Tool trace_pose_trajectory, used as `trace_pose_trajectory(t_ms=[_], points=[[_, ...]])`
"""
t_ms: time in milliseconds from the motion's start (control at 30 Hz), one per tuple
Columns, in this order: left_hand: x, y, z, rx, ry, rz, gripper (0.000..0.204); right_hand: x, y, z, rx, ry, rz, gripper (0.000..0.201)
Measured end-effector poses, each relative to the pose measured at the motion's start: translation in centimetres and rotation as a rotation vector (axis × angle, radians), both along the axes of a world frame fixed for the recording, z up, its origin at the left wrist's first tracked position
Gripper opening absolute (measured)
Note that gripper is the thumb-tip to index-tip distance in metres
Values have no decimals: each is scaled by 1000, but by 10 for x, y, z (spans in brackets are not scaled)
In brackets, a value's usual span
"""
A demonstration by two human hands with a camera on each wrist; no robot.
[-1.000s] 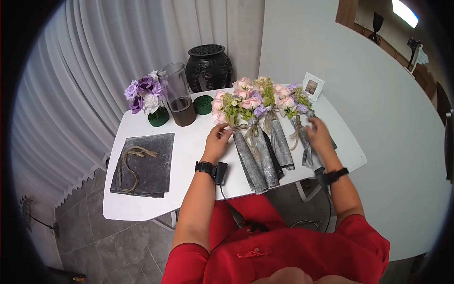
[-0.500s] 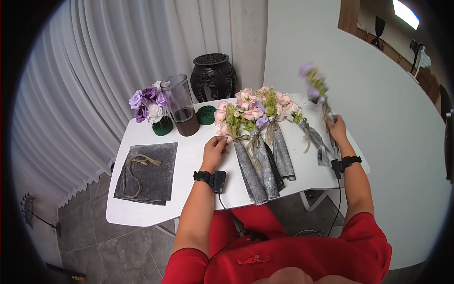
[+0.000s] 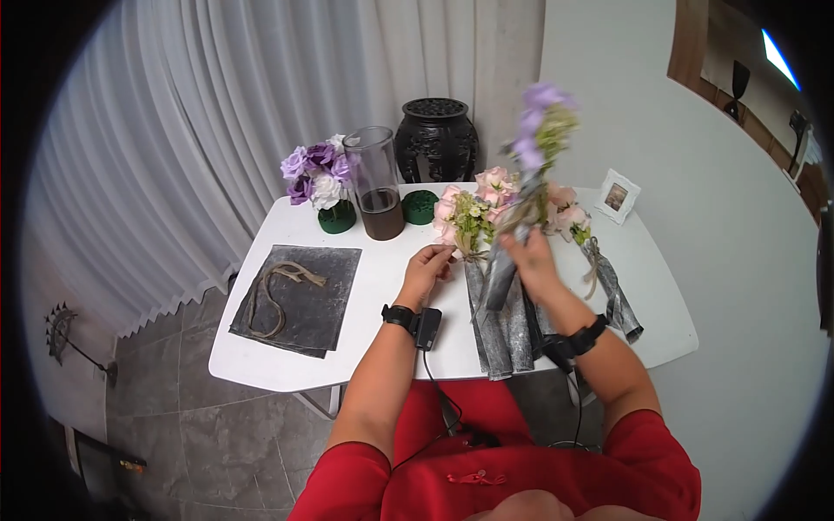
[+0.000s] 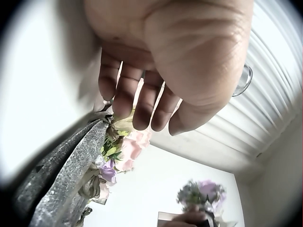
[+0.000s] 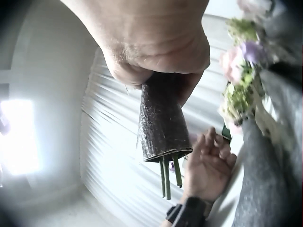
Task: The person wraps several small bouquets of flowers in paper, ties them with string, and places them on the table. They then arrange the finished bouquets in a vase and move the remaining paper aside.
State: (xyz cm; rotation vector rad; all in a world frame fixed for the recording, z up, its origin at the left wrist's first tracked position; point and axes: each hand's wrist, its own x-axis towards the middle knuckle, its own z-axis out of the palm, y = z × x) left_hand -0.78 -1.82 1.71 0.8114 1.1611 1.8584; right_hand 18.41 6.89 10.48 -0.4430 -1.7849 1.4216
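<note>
My right hand (image 3: 536, 265) grips the grey paper wrap of a small bouquet (image 3: 546, 130) with purple blossoms, raised over the other bouquets. In the right wrist view several green stems (image 5: 165, 177) poke out below its wrap (image 5: 163, 118). My left hand (image 3: 426, 271) rests loosely at the neck of the leftmost wrapped bouquet (image 3: 488, 326), its fingers slightly bent and holding nothing. Pink roses (image 3: 447, 213) and green filler top that bouquet. Another pink bouquet (image 3: 615, 300), tied with a bow, lies on the right; those between are partly hidden by my right hand.
Dark grey paper sheets (image 3: 304, 317) with twine (image 3: 276, 304) on top lie on the left of the white table (image 3: 408, 339). Behind stand purple and white flowers (image 3: 321, 169), a glass vase (image 3: 382, 204) of dark liquid, green foam (image 3: 420, 207) and a white photo frame (image 3: 618, 196).
My right hand has lifted the purple bouquet off the right of the table and carried it left above the row. My left hand has stayed by the leftmost bouquet.
</note>
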Motion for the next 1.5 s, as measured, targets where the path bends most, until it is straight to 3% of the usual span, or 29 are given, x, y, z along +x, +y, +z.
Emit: trace_pose_trajectory(t_ms=[167, 367, 467, 500, 633, 733, 867, 933, 1000, 1067, 1233, 1333, 1400, 1500], points=[[-8, 1, -5, 102, -39, -169, 40, -44, -13, -45, -93, -34, 156, 37], [6, 8, -1, 94, -65, -220, 44, -49, -6, -63, -33, -114, 329, 62], [20, 1, 15, 33, -140, -258, 42, -42, -7, -61, 58, -154, 437, 62], [19, 1, 14, 68, -134, -302, 42, -40, -7, -60, 181, -121, 391, 54], [14, 0, 11, 101, -148, -323, 37, -33, 1, -64, 55, -180, 357, 43], [12, -2, 14, 117, -199, -276, 32, -33, 7, -62, 87, -230, 119, 33], [17, -12, 26, 79, -203, -225, 29, -31, -1, -55, 36, 41, 81, 27], [12, -13, 19, 33, -220, -324, 28, -33, 8, -62, 79, -8, 55, 24], [12, -12, 14, -16, -150, -312, 30, -33, 10, -61, 81, 40, 72, 25], [22, -6, 6, -42, -31, -127, 35, -40, 15, -71, 88, 10, 75, 25], [27, 0, -9, -46, 286, -101, 48, -34, 10, -59, 171, -104, 85, 30], [26, 0, -11, 21, 223, -132, 46, -32, 7, -55, 188, -211, 84, 24], [28, -4, -1, -20, 170, -192, 43, -37, 13, -67, -24, -105, 158, 26], [30, -5, 8, -42, 82, -275, 38, -40, 22, -75, 132, -182, 17, 19]])
